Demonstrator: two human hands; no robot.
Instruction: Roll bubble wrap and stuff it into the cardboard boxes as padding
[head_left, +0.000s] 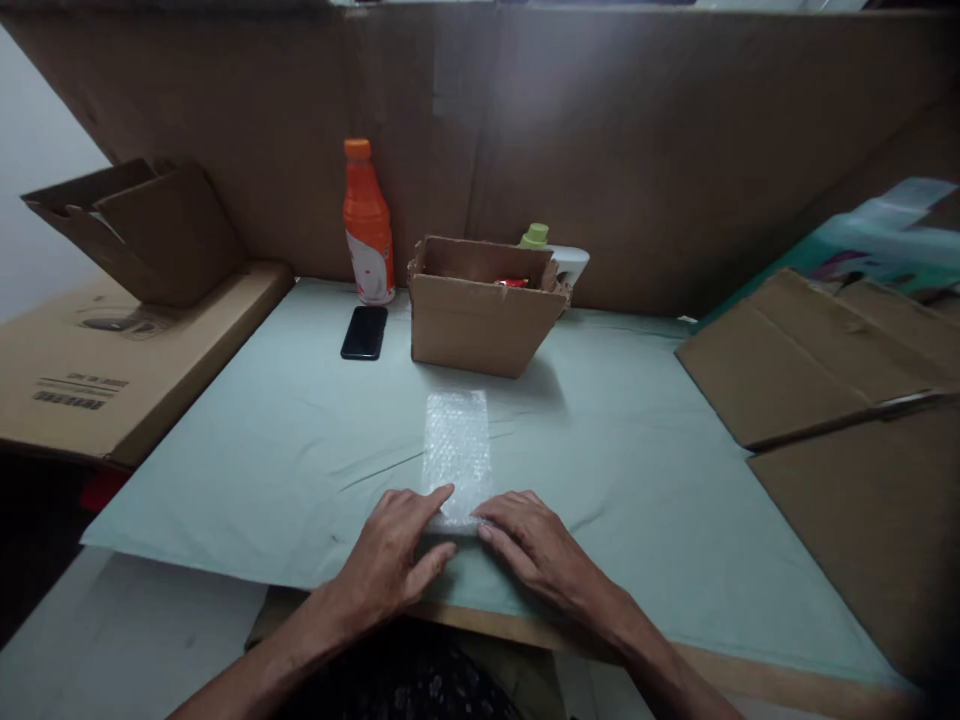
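Note:
A flat strip of clear bubble wrap [457, 440] lies lengthwise on the pale green cloth in front of me, its near edge looking thicker, as if folded or rolled. My left hand [390, 545] is at the near left corner, its index finger touching the wrap and its thumb spread away below. At the near right corner, the fingers and thumb of my right hand [529, 540] are close together on the edge of the wrap. Beyond the wrap stands an open cardboard box [472, 325] with something red inside.
An orange bottle [367, 225] and a black phone [364, 332] are left of the box. A green-capped bottle [535, 236] stands behind it. Cardboard boxes [172, 230] flank the left, and cardboard flaps [795, 360] the right. A cardboard wall [637, 130] closes the back.

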